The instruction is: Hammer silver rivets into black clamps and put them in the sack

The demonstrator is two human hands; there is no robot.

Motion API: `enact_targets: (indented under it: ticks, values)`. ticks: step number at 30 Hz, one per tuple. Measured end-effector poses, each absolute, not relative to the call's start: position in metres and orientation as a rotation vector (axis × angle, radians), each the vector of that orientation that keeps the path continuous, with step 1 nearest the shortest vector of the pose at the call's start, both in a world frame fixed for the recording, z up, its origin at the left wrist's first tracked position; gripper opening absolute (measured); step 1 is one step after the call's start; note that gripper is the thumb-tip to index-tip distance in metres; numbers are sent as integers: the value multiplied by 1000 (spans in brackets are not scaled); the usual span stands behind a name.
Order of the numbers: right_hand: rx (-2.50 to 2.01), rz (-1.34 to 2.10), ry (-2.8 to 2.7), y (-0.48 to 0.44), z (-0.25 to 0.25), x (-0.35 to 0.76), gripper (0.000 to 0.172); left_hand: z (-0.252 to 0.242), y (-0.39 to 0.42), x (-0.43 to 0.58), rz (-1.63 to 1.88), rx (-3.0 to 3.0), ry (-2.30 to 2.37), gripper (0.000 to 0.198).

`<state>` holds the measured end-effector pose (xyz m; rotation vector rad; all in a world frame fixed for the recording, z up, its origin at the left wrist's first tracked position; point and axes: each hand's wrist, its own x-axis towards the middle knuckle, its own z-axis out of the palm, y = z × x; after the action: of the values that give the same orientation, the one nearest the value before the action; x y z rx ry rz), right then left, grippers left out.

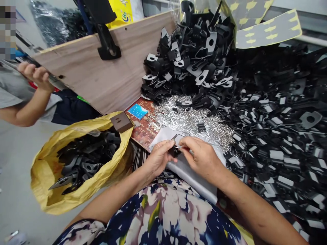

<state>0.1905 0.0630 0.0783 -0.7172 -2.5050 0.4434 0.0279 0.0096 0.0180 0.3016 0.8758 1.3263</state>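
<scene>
My left hand [159, 156] is closed on a small black plastic clip piece [174, 151], held over a grey sheet [186, 173] on my lap and the table edge. My right hand [201, 154] pinches at the same piece from the right. A short silver pin [178, 147] shows at its fingertips, partly hidden by the fingers. Just beyond my hands lies a heap of loose silver pins [194, 117], with one black piece [201, 127] on top.
Black clip parts [194, 64] pile up behind the pins, and smaller ones [283, 153] spread at right. A yellow sack [41, 170] of black clips stands left, a brown block [121, 122] on its rim. Behind a wooden board [127, 58], another person's hand [34, 73] shows.
</scene>
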Motion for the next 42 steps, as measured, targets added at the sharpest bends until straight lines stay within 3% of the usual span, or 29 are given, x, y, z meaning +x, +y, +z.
enact_targets:
  ticks: [5, 7, 15, 18, 20, 22, 26, 30, 34, 38, 42]
  values:
    - [-444, -322, -2608, 48, 80, 173, 23, 31, 9, 39, 1431, 184, 850, 39]
    - [-383, -445, -2614, 45, 80, 173, 23, 31, 9, 42, 1418, 164, 822, 42]
    - [-486, -181, -2551, 55, 73, 190, 22, 15, -4, 26, 1342, 368, 781, 45]
    - [-510, -37, -2517, 44, 62, 184, 22, 19, -21, 12, 1376, 767, 1108, 46]
    - [-564, 143, -2551, 42, 52, 187, 28, 22, -33, -7, 1322, 1052, 1363, 37]
    - [-753, 195, -2643, 47, 41, 201, 26, 21, -44, -29, 1218, 1085, 1499, 30]
    - [-1223, 67, -2870, 59, 22, 241, 22, 4, -55, -47, 1114, 912, 1562, 38]
    - [-1481, 400, -2899, 58, 15, 260, 10, -19, -52, -19, 1092, 833, 1566, 46]
    - [-1346, 539, -2780, 45, 31, 270, 33, -32, -43, 3, 1110, 925, 1658, 52]
    - [-968, 368, -2528, 27, 42, 273, 56, -35, -40, 2, 1160, 1019, 1702, 46]
    - [-850, 189, -2559, 15, 30, 259, 59, -35, -42, 1, 1191, 1052, 1740, 43]
